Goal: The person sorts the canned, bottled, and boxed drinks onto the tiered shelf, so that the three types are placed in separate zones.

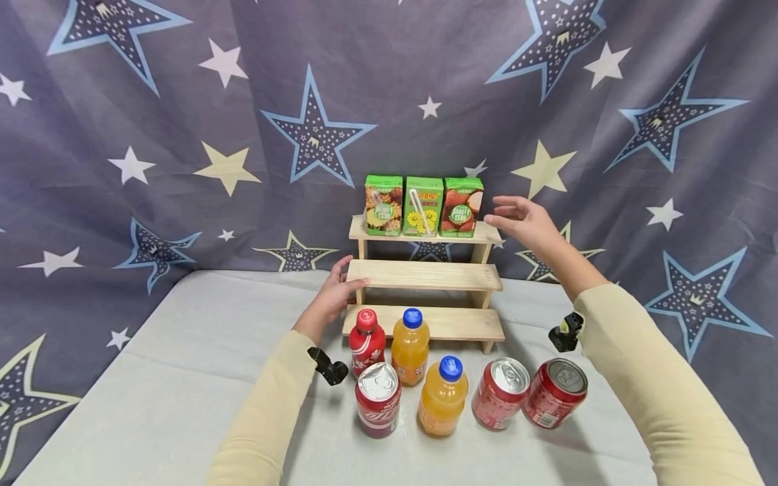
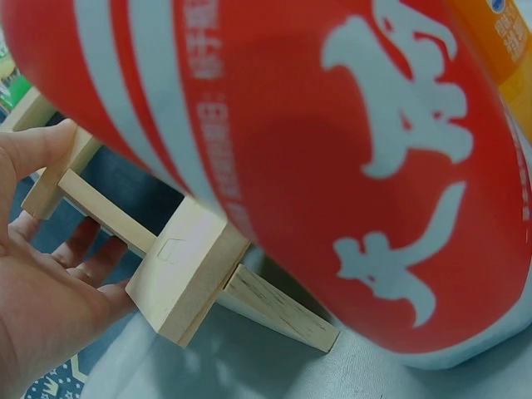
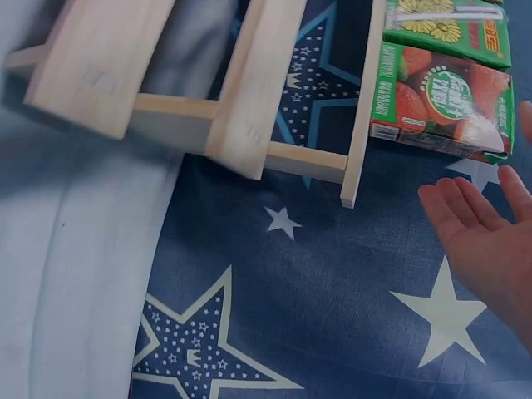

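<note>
A three-tier wooden display stand [image 1: 425, 275] stands against the backdrop. Its left end is held by my left hand [image 1: 335, 291], thumb over the middle tier and fingers beside the side rail [image 2: 108, 212]. On the top tier are three green-topped juice boxes: one with a pineapple picture [image 1: 383, 206], one with yellow flowers [image 1: 423, 208] and one with red fruit [image 1: 462, 208]. Just right of the red-fruit box, my right hand [image 1: 525, 221] is raised with fingers extended and nothing in it; a gap shows between them in the right wrist view.
In front of the stand are a red bottle [image 1: 367, 344], two orange drink bottles [image 1: 410, 347] with blue caps, and three red soda cans [image 1: 378, 399]. The red bottle stands close by my left wrist. A starry cloth [image 1: 182, 202] hangs behind the white table [image 1: 213, 337].
</note>
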Tool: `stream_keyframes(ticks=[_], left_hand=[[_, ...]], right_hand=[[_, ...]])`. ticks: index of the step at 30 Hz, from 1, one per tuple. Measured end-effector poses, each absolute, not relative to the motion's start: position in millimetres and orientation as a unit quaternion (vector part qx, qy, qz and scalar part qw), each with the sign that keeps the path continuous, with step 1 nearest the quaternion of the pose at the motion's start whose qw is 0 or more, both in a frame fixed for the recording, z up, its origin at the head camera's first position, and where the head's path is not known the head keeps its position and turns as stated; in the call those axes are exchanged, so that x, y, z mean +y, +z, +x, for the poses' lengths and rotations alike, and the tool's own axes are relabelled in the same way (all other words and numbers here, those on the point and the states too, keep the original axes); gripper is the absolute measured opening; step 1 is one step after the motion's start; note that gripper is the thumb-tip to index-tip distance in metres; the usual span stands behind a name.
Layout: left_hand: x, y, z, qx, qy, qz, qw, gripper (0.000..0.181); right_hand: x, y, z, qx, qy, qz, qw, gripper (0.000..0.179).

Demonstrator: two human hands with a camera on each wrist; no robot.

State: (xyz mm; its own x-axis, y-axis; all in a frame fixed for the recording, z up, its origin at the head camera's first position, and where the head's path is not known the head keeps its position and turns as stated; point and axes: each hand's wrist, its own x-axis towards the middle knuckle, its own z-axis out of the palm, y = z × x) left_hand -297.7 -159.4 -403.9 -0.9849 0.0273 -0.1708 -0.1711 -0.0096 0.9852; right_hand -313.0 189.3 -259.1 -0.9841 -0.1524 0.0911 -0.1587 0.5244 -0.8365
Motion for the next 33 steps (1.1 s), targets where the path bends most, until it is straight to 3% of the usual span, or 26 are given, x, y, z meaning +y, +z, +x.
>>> stream_keyframes(ticks=[33], left_hand=[[-159,-404,-297,0.706,0.702,-0.053,0.072,0.078]], right_hand=[[244,-303,-226,-0.91,0.363,0.175,-0.094,0.062]])
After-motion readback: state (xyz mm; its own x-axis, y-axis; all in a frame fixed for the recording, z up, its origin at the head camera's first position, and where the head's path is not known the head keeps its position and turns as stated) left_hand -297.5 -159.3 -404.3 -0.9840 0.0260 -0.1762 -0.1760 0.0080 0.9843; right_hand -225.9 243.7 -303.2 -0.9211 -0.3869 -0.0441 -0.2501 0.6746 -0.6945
